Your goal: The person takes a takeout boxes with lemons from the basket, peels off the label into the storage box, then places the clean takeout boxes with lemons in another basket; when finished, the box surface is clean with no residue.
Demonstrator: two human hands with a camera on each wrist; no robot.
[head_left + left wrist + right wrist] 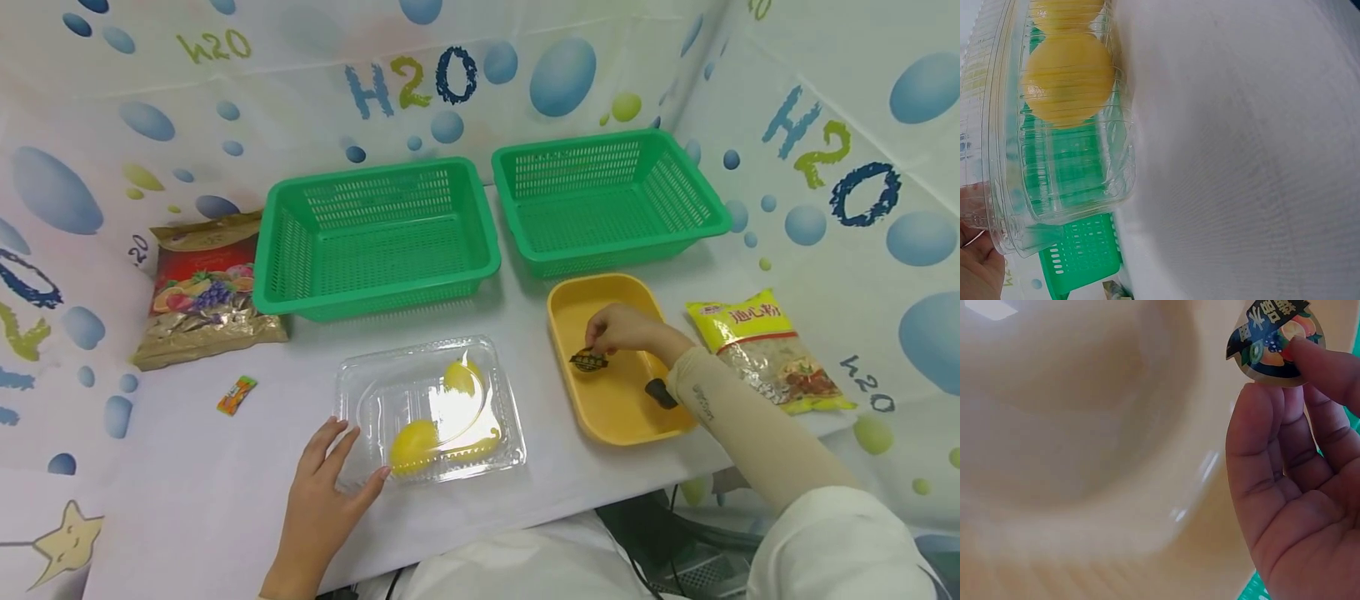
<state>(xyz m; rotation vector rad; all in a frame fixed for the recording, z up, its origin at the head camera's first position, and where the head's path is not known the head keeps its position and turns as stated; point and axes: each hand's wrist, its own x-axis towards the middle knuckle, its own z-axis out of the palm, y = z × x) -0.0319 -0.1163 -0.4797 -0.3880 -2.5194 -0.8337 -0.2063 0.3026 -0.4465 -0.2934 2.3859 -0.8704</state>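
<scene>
White table (pixel 172 467): we are seeing right hand (pixel 624 327) pinching fruit-printed label (pixel 588 361) over yellow tray (pixel 613 410), contact unclear, and advising a light edge grip; left hand (pixel 321 493) resting spread-fingered at clear box (pixel 375 392).

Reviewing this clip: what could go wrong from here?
The label, pinched in the right hand's fingertips over the tray, could slip or crease. If the left hand nudges the clear box beside it, the yellow fruit inside might roll.
</scene>
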